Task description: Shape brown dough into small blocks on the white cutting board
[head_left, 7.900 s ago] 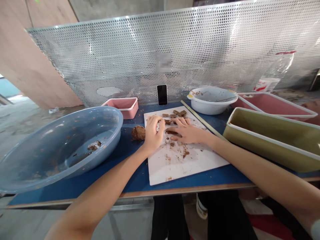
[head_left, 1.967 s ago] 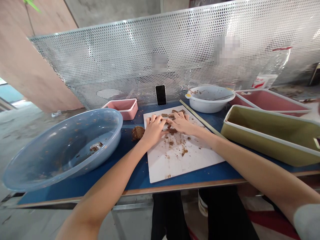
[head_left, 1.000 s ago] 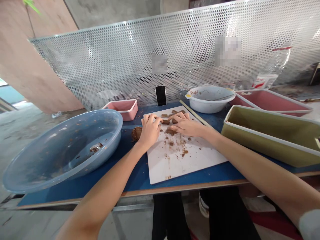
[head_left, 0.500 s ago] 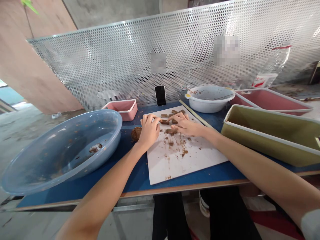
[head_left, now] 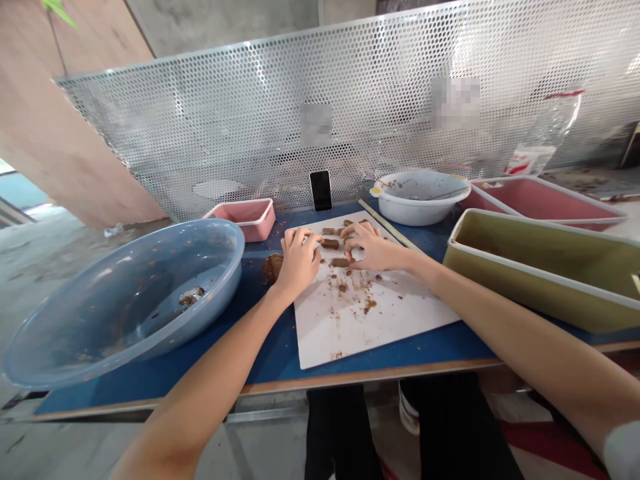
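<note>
A white board (head_left: 320, 333) lies on the blue tabletop, smeared with brown bits. Several short brown clay-like rolls rest on its far half. My left hand (head_left: 301, 257) is over the board's left edge, fingers bent and thumb apart, fingertips by the left end of a dark roll (head_left: 330, 244). With thumb and forefinger curled together, my right hand (head_left: 370, 248) pinches the right end of a nearer, lighter roll (head_left: 341, 263). A brown lump (head_left: 273, 268) sits left of my left hand, partly hidden by it.
A large blue basin (head_left: 150, 293) stands at left, a small pink tub (head_left: 257, 230) behind it. Behind the board are a phone (head_left: 321, 191) and a thin stick (head_left: 387, 225). A white basin (head_left: 417, 212), a pink container (head_left: 565, 200) and an olive trough (head_left: 530, 280) stand at right.
My right hand has gone from stretched fingers to a curled pinch at the nearer roll's right end. My left hand has barely moved.
</note>
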Tool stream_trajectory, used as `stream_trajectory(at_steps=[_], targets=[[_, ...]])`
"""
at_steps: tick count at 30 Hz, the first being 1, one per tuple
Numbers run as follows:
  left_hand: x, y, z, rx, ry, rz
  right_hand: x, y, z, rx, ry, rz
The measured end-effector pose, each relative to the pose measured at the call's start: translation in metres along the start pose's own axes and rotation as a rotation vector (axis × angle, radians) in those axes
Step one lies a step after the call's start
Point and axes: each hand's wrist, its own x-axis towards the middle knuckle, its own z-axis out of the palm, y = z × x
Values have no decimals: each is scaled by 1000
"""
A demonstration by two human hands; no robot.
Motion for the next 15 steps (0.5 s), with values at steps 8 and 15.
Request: stream_trajectory(at_steps=[8, 15], targets=[[0, 0, 1, -27, 8, -14, -4, 6, -3, -39, -99, -109], [0, 1, 1, -43, 7, -11, -3, 4, 1, -21, -130, -111]])
